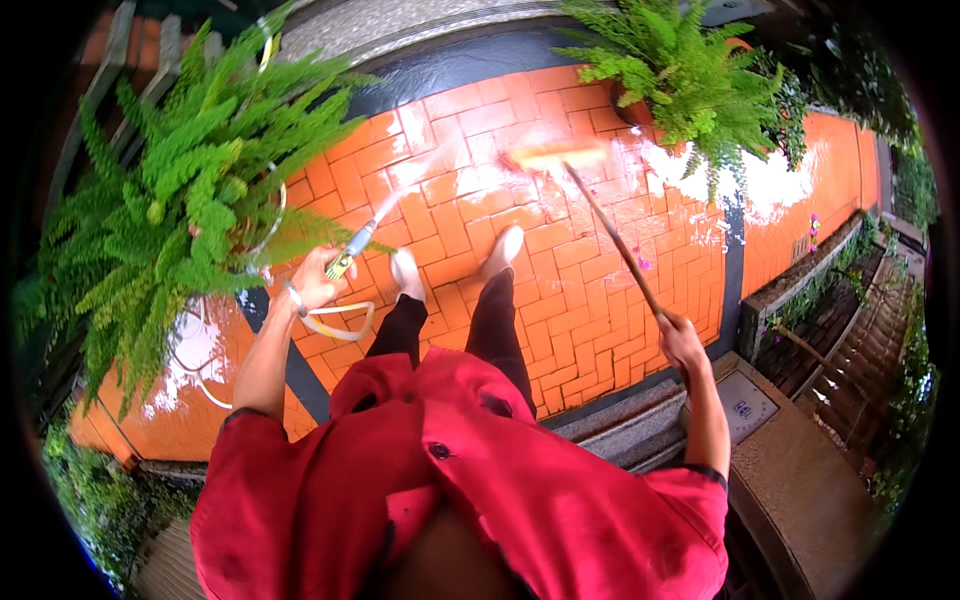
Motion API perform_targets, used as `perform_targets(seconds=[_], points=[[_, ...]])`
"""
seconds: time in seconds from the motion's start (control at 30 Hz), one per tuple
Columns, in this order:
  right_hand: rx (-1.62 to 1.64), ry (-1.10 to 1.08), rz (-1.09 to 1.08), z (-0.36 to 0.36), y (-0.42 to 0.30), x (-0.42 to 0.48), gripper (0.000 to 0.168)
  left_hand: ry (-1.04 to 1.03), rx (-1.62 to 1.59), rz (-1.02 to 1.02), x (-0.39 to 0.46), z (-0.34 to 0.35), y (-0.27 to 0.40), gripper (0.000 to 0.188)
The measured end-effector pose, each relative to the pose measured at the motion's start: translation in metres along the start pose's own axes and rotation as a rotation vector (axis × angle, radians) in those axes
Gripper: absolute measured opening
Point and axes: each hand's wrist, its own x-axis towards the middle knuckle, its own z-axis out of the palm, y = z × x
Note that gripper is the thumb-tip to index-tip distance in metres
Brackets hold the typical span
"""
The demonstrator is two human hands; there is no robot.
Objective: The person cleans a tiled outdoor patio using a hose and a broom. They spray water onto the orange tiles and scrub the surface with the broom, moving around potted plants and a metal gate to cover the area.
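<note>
My left hand point(319, 279) is closed around a hose spray nozzle point(360, 241), and a jet of water leaves it toward the wet floor ahead. A pale hose point(341, 330) loops below that wrist. On the right side, my right hand point(679, 341) grips the end of a long wooden handle point(615, 240). The handle runs up to a broom head point(559, 156), blurred, on the wet orange tiles point(450, 225).
A large potted fern point(180, 187) stands at left, another fern point(675, 75) at upper right. Stone steps point(622, 427) lie at lower right, near a raised planter edge point(780, 292). Hose coils point(202, 375) trail under the left fern. The floor shines with water.
</note>
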Motion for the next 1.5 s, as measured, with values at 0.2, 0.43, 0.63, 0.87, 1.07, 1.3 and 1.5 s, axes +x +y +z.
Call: perform_targets(seconds=[0.2,0.43,0.63,0.87,1.07,1.3,1.5], points=[[-0.027,-0.059,-0.280,0.060,-0.080,0.197,0.038,-0.031,0.141,0.153,0.055,0.044,0.069,0.006],[-0.152,0.008,-0.407,-0.024,0.094,0.219,0.038,-0.124,0.321,0.111,0.138,0.082,0.140,0.007],[-0.237,0.163,0.006,-0.157,0.241,0.065,0.036,-0.200,0.355,0.149,0.195,0.127,0.178,0.012],[0.017,0.199,0.253,-0.191,0.272,0.001,0.029,-0.014,0.097,0.067,0.262,0.100,0.207,0.009],[0.586,0.220,0.426,-0.167,0.206,0.038,0.017,-0.040,0.122,0.117,0.316,0.075,0.256,0.011],[0.600,0.082,0.422,-0.167,0.092,0.127,0.018,-0.078,0.165,0.106,0.405,0.038,0.319,0.009],[0.745,-0.016,0.577,-0.190,0.011,0.142,0.018,-0.154,0.169,0.171,0.495,0.018,0.368,0.010]])
